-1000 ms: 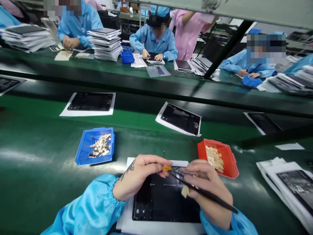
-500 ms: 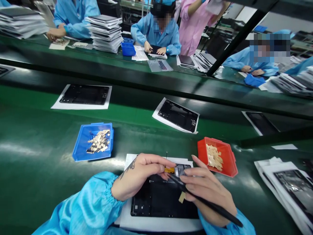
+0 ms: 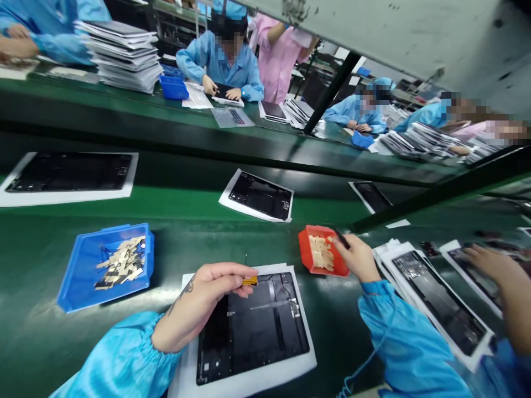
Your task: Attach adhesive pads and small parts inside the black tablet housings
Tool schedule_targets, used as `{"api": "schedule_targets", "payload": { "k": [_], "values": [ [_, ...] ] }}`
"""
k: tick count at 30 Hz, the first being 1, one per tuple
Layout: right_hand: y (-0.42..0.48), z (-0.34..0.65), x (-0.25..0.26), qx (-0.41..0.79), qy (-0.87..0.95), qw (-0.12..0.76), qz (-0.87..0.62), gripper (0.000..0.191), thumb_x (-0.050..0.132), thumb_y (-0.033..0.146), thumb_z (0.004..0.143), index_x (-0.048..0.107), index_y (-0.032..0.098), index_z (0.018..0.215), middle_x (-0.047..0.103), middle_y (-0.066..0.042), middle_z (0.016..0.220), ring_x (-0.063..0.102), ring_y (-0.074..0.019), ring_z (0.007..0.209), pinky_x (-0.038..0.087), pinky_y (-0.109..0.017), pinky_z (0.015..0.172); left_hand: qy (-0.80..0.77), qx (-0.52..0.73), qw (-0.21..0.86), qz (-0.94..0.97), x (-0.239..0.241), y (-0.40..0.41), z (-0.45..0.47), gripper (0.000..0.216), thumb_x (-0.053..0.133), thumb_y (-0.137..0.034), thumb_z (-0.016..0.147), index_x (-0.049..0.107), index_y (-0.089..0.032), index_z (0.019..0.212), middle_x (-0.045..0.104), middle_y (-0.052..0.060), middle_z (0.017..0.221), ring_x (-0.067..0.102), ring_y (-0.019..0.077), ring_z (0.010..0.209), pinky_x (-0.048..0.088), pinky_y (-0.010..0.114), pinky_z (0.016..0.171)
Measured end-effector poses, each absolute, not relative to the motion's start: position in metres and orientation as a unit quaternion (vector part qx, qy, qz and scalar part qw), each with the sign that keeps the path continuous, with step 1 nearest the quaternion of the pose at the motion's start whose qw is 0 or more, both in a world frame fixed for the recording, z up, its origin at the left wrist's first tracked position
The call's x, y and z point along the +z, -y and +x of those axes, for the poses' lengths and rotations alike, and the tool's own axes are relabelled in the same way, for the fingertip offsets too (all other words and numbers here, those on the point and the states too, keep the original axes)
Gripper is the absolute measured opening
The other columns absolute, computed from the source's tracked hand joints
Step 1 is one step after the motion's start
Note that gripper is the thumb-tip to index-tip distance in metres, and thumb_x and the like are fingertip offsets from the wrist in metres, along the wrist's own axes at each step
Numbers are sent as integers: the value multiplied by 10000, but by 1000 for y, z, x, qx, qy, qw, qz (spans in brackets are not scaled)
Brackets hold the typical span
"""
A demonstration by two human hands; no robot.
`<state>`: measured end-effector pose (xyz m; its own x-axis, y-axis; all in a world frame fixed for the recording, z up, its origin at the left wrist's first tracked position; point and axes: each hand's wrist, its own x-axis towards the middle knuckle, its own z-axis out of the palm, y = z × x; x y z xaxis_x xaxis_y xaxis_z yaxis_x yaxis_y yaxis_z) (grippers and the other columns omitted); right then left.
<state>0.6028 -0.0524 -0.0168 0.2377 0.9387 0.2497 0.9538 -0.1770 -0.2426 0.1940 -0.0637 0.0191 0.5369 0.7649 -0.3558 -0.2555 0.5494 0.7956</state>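
Observation:
My left hand (image 3: 203,301) rests on the upper left corner of a black tablet back panel (image 3: 253,326) lying on a white sheet. Its fingers pinch a small yellow strip (image 3: 249,281). My right hand (image 3: 357,257) is at the edge of a red bin (image 3: 309,260) holding small beige pieces. It is closed round a black tool (image 3: 342,239) whose tip points away from me.
A blue bin (image 3: 85,273) with metal strips sits to the left. More black panels on white sheets (image 3: 257,196) lie along the green belt. Stacked panels (image 3: 440,301) lie to my right, where another person's hand (image 3: 487,265) reaches in. Workers sit across the line.
My right hand has left the panel and moved right to the red bin, taking the black tool along. My left hand keeps pinching the yellow strip. The view has swung right.

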Motion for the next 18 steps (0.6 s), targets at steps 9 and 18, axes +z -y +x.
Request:
{"api": "schedule_targets", "payload": {
  "k": [9, 18],
  "values": [
    [52, 591, -22, -33, 597, 140, -789, 354, 453, 456, 786, 670, 179, 828, 656, -68, 769, 600, -220, 683, 403, -292, 573, -345, 328, 801, 364, 18, 62, 191, 233, 584, -213, 812, 725, -128, 977, 702, 105, 915, 624, 177, 817, 474, 286, 774],
    [52, 591, -25, -11, 575, 131, -808, 456, 419, 543, 808, 677, 175, 733, 668, -73, 714, 598, -219, 649, 390, -287, 549, -343, 325, 803, 364, 21, 62, 191, 231, 576, -211, 815, 725, -137, 975, 700, 96, 915, 618, 169, 812, 465, 284, 779]
  ]
}}
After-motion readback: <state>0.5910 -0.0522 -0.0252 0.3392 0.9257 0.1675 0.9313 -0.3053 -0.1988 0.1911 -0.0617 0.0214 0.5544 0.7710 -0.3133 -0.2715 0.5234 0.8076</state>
